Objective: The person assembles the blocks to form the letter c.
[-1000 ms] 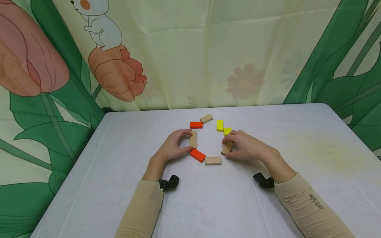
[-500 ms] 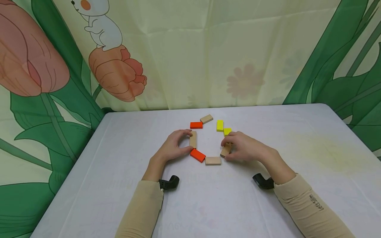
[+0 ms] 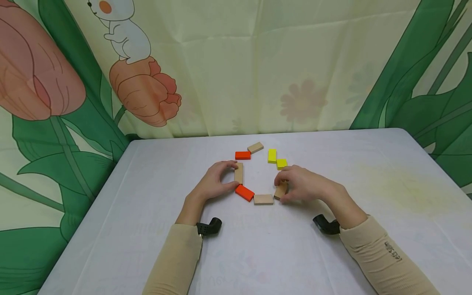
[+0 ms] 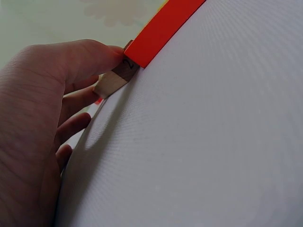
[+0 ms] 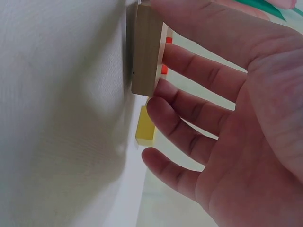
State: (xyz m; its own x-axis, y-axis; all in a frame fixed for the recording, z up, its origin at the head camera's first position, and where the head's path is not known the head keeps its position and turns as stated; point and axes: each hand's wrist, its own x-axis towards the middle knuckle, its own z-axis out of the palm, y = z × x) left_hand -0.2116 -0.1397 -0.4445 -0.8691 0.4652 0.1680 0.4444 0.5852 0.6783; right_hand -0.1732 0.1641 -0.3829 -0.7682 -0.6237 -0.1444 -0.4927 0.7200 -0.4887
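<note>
My left hand [image 3: 214, 180] pinches the two ends of a plain wooden block [image 3: 239, 173] between thumb and fingers, at the left of a loose ring of blocks. In the left wrist view, the thumb rests at the wooden block [image 4: 112, 84], right by the end of a red block [image 4: 163, 34]. At the ring's right side, my right hand [image 3: 307, 184] holds another plain wooden block [image 3: 280, 191] lengthwise between thumb and fingers. The right wrist view shows this wooden block [image 5: 147, 52] at the thumb, its lower edge close over the cloth.
The near red block [image 3: 244, 193] leads to a plain block [image 3: 263, 199] at the front. Behind are another red block [image 3: 243, 155], a tilted plain block [image 3: 255, 147] and two yellow blocks [image 3: 272, 155]. A white cloth [image 3: 258, 254] covers the table; a printed curtain [image 3: 236, 73] hangs behind.
My right hand has moved slightly toward me with its wooden block, whose near end now sits by the front plain block's right end. The left hand has stayed in place.
</note>
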